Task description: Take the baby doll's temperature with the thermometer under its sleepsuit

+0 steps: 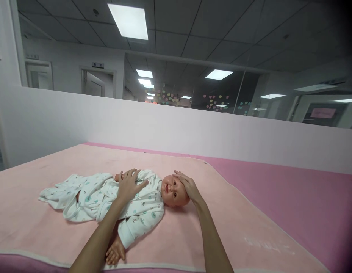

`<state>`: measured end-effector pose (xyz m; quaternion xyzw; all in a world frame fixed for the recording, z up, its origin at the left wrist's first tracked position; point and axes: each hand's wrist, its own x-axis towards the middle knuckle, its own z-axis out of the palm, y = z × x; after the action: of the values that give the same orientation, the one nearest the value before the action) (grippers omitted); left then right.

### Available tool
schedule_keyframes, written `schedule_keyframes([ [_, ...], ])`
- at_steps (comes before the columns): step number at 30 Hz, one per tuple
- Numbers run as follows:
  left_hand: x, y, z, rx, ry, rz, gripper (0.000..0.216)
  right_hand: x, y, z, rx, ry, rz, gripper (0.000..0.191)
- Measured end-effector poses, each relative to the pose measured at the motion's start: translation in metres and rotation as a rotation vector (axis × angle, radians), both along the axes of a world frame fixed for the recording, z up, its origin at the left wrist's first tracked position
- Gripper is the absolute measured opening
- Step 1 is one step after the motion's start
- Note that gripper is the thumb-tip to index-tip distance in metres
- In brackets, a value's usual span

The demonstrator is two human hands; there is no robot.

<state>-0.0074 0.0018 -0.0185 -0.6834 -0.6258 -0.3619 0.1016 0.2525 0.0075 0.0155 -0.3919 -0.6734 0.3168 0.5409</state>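
Note:
A baby doll in a white patterned sleepsuit lies on its back on a light pink blanket, head to the right, legs to the left. My left hand rests flat on the doll's chest with the fingers spread. My right hand cups the top of the doll's head, fingers laid over the forehead. One doll arm sticks out toward me, its bare hand near the blanket's front edge.
The blanket covers a darker pink mattress that shows at the right and back. A low white partition wall runs behind it. Beyond are glass panes with heart stickers, doors and ceiling lights.

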Motion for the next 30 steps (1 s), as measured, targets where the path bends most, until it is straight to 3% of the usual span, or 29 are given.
schedule_keyframes([
  [6, 0.001, -0.001, 0.001, 0.029, 0.024, 0.013, 0.046, -0.005, -0.005, -0.002, -0.097, 0.093, -0.001, 0.053],
  [25, -0.002, 0.001, -0.001, 0.094, -0.002, -0.022, 0.038, -0.002, 0.002, -0.012, -0.054, 0.105, -0.014, 0.044],
  [30, -0.002, 0.001, -0.003, 0.092, -0.013, -0.040, 0.036, 0.001, 0.004, -0.014, 0.025, 0.083, -0.070, 0.047],
])
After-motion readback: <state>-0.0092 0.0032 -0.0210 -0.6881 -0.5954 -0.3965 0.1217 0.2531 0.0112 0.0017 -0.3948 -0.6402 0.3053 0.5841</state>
